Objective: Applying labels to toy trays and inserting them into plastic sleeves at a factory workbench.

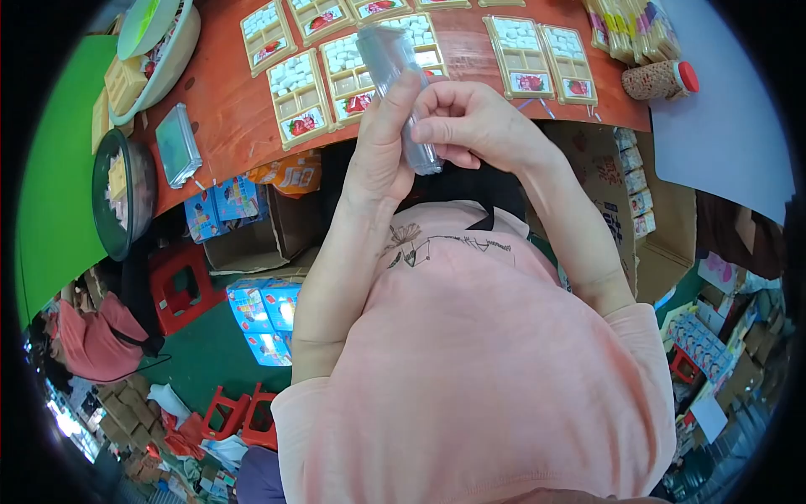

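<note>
Above the near edge of the table, my left hand (388, 139) grips an upright stack of clear plastic covers (386, 55), thumb along its face. My right hand (478, 126) has its fingers curled, with thumb and forefinger pinching at the right side of the same stack. Whether a single cover is parted from the rest is too fine to tell. Beyond the hands lie cream trays with compartments, among them a left tray (300, 99) and a right tray (519, 57). They hold white pellets and strawberry-printed cards; some middle compartments are bare.
More clear covers (176, 147) lie at the table's left, near a dark bowl (124, 193) and a white basin (180, 50). A red-lidded jar (662, 80) and several yellow packets (634, 29) sit at the right. Cardboard boxes (667, 244) stand below the table.
</note>
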Demonstrator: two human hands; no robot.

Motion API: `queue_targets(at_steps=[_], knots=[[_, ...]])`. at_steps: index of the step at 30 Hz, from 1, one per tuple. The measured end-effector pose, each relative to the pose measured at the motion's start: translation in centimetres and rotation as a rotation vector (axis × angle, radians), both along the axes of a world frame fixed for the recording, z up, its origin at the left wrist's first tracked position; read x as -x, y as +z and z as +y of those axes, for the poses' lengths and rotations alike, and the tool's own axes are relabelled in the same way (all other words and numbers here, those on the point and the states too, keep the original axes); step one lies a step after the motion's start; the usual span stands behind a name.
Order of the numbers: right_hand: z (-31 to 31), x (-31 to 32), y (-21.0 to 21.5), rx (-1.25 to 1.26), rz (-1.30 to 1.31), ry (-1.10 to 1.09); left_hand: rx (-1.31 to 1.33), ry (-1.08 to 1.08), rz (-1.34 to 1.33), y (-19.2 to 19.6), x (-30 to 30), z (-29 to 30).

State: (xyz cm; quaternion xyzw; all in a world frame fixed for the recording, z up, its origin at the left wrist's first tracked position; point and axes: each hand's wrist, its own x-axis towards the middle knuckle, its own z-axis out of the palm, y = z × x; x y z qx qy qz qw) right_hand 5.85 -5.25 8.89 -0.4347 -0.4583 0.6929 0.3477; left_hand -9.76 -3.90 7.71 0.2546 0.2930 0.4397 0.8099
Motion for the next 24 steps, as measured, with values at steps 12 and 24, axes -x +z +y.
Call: queue_targets(at_steps=[12,24], knots=[[0.5,1.0,-2.9,0.222,0.345,0.08,-0.001,-0.022,-0.002,-2.4,2.2,0.1],[0.2,1.9,-0.1,-0.086,-0.249,-0.364,-0.023,0.223,0.172,-1.1,2.0,1.0]])
